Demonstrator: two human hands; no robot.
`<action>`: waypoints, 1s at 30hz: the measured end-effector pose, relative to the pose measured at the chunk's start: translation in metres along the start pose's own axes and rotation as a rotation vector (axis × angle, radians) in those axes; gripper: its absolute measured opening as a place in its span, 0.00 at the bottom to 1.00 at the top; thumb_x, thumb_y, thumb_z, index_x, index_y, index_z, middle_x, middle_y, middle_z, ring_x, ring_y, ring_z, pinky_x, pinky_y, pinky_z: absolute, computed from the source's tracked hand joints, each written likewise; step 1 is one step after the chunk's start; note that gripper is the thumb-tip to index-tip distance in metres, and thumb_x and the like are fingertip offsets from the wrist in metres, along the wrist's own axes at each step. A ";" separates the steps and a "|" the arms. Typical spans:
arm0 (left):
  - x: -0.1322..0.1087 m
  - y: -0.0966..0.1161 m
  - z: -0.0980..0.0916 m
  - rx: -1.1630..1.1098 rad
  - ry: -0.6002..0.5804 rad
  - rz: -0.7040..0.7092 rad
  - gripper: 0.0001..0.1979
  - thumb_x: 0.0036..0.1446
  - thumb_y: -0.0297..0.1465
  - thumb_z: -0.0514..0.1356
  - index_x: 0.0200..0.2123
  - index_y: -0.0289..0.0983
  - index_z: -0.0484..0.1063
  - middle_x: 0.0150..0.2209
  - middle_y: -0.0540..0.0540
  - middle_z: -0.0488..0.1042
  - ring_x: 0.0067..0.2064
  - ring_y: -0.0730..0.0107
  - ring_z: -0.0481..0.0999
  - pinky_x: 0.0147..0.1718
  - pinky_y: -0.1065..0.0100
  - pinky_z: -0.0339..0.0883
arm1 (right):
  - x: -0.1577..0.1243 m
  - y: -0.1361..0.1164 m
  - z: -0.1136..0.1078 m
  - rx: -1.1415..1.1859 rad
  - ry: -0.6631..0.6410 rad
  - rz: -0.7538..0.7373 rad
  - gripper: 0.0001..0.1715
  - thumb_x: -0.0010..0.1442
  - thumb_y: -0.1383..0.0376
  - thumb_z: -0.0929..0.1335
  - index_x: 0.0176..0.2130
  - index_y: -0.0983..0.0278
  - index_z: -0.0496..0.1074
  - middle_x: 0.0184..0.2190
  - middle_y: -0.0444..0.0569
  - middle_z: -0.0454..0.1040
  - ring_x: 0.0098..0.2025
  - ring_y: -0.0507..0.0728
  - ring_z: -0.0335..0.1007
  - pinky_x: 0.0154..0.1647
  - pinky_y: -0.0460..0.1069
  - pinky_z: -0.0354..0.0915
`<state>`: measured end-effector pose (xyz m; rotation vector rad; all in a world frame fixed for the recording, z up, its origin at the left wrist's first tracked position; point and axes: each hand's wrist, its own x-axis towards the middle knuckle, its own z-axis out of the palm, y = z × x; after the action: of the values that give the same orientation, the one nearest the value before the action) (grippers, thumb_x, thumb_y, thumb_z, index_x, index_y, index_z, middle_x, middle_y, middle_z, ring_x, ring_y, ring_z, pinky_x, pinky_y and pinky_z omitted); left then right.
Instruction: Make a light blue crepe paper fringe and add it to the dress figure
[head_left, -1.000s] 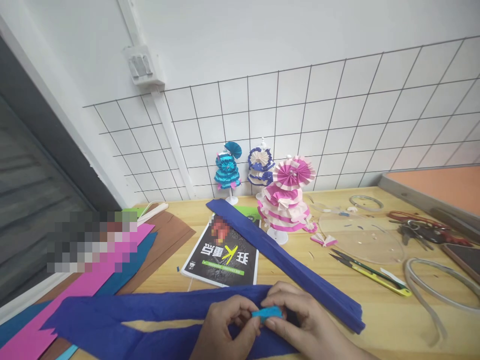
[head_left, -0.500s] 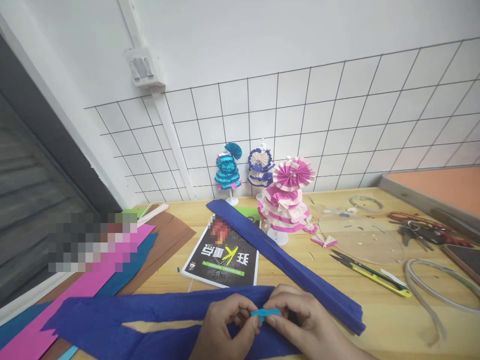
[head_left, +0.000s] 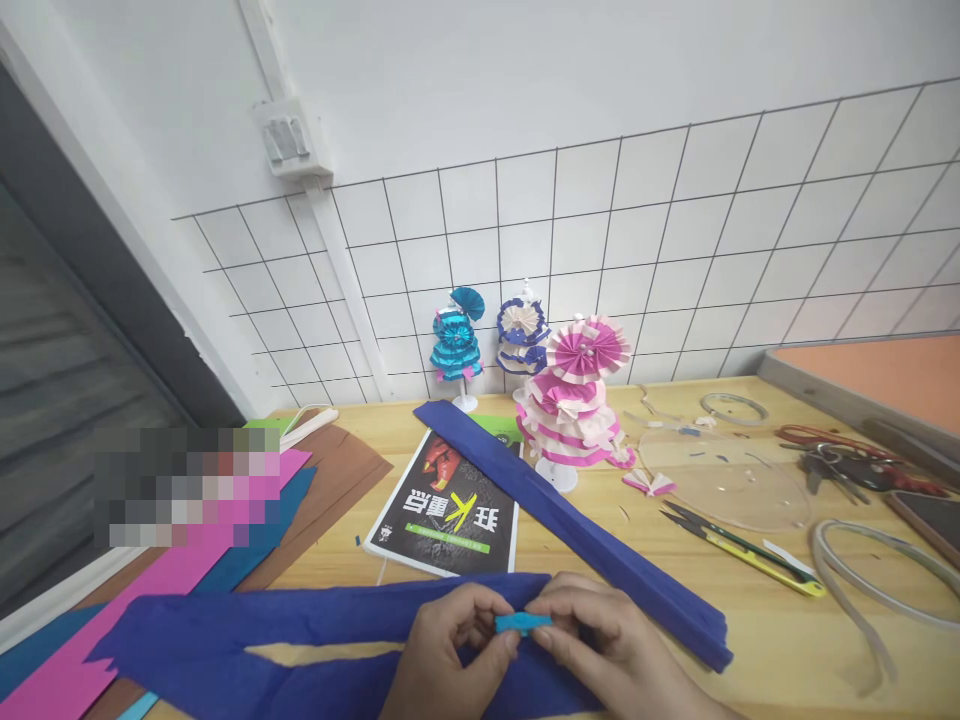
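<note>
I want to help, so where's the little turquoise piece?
In the head view, the turquoise piece is low, just right of centre, held between the fingertips of the left hand and right hand.

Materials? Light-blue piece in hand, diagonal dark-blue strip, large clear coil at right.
Light-blue piece: possibly paper, matte, no bright highlights; too small to be sure.
Dark-blue strip: likely crepe paper, matte; lengthwise creases, ragged end.
Clear coil: probably flexible plastic, glossy; see-through, with highlights along its curve.

Booklet (head_left: 450, 515) behind hands (head_left: 607, 640); snips (head_left: 750, 557) right, keys (head_left: 829, 465) beyond.
</note>
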<state>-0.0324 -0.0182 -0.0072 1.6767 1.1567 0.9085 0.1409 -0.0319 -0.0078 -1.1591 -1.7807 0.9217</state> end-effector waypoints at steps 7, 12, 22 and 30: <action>-0.003 0.006 0.002 -0.179 -0.001 -0.005 0.03 0.45 0.27 0.60 0.27 0.33 0.71 0.21 0.50 0.70 0.24 0.73 0.67 0.25 0.73 0.61 | -0.002 0.002 0.005 -0.080 -0.068 -0.026 0.08 0.57 0.65 0.65 0.31 0.63 0.74 0.26 0.47 0.73 0.28 0.54 0.68 0.28 0.45 0.63; -0.003 0.006 0.005 -0.191 -0.045 -0.038 0.05 0.40 0.24 0.61 0.26 0.33 0.71 0.20 0.52 0.67 0.23 0.75 0.64 0.23 0.75 0.58 | -0.005 0.003 0.009 -0.105 -0.117 -0.037 0.08 0.57 0.66 0.65 0.31 0.63 0.74 0.25 0.47 0.73 0.28 0.53 0.67 0.28 0.44 0.62; 0.004 -0.006 0.005 -0.409 -0.102 -0.215 0.18 0.43 0.44 0.62 0.22 0.33 0.68 0.15 0.53 0.67 0.16 0.78 0.62 0.17 0.75 0.58 | -0.007 0.004 0.015 -0.105 -0.162 0.008 0.08 0.54 0.69 0.64 0.28 0.64 0.73 0.21 0.42 0.68 0.22 0.50 0.61 0.22 0.43 0.57; 0.008 -0.012 0.005 -0.585 -0.086 -0.334 0.19 0.41 0.44 0.64 0.19 0.34 0.66 0.13 0.52 0.70 0.14 0.77 0.66 0.13 0.76 0.59 | -0.005 -0.007 0.010 0.057 -0.190 0.109 0.08 0.53 0.66 0.65 0.29 0.64 0.74 0.21 0.42 0.70 0.22 0.50 0.59 0.24 0.43 0.58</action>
<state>-0.0292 -0.0097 -0.0192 1.0060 0.9534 0.8457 0.1308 -0.0397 -0.0070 -1.1735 -1.8422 1.1735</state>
